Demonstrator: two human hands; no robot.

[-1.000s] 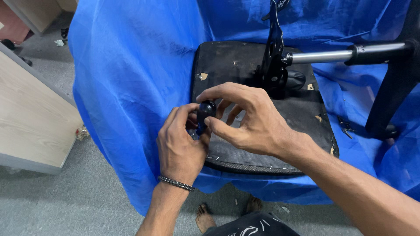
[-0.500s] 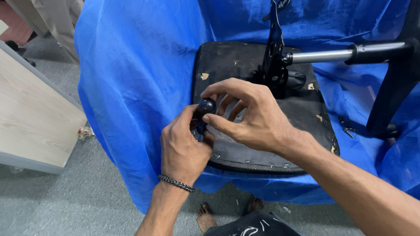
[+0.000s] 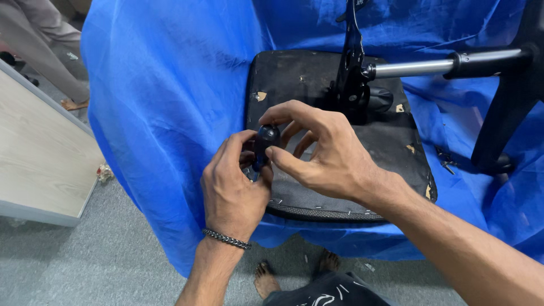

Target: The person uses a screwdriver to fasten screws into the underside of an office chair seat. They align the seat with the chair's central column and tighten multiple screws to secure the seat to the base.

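- Head view: an upturned chair seat (image 3: pixel 317 85), black on its underside, lies on a blue sheet (image 3: pixel 170 102) that is draped over whatever holds it up; the support under the sheet is hidden.
- The left hand (image 3: pixel 232 187) sits at the near left corner of the seat, with a dark chain bracelet (image 3: pixel 226 238) round its wrist.
- Its fingers are curled narrow around the lower part of a small black knob (image 3: pixel 265 141), which stands roughly upright just above that corner of the seat.
- The right hand (image 3: pixel 326 153) comes in from the right over the seat; its thumb and forefinger pinch the rounded top of the knob, while the other fingers are spread loosely above the seat.
- Both hands touch the knob and are close against each other.
- At the middle of the seat a black metal bracket (image 3: pixel 351 79) rises, and a shiny metal tube (image 3: pixel 413 68) runs from it to the right into a black chair base (image 3: pixel 510 96).
- Small pale tears show in the seat's covering to the left and right of the bracket.
- Left of the seat, beyond the sheet, a pale wooden board (image 3: pixel 39 158) stands on the grey floor (image 3: pixel 85 260).
- Beyond the board another person's trouser leg and bare foot (image 3: pixel 73 103) are seen.
- Below the seat's near edge the person's own bare feet (image 3: pixel 266 279) stand on the floor.
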